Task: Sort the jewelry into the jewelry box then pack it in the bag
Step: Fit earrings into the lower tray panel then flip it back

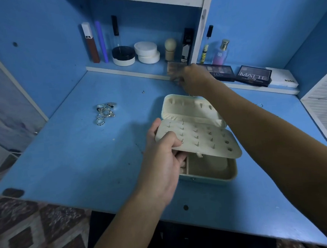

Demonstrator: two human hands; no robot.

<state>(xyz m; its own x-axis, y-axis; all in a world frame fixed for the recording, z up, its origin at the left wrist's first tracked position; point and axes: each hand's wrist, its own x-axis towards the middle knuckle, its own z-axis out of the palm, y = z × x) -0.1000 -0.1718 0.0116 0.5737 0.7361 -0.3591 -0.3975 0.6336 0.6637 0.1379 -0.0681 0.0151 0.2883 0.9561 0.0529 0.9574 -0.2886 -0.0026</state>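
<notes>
1. Firstly, the left hand [162,158] grips the near-left corner of the earring panel [198,139], thumb on top and fingers curled beneath, holding that flap lifted above the lower tray of the jewelry box [209,171].
2. Beyond the box, the right hand [191,79] reaches over the open lid toward the back ledge; it is blurred, so I cannot tell whether its fingers pinch anything.
3. Several small studs already sit in the panel's holes, mostly toward its right side, and one shows just beside the left thumb.
4. Left of the box, well apart from it, lies a cluster of rings [105,112]; a lone stud [143,91] rests beyond the box's left end.
5. Judging by this, sorting is under way: earrings are going onto the panel, while the rings are not yet in. No bag is in view.
6. Next, the right hand likely needs a fine pinch on a small piece, then a steady push into a free hole while the left keeps the panel still.
7. Behind the box to the right, a dark palette [254,75] reads "MATTE"; a perfume bottle [220,52] shows "SB".
</notes>
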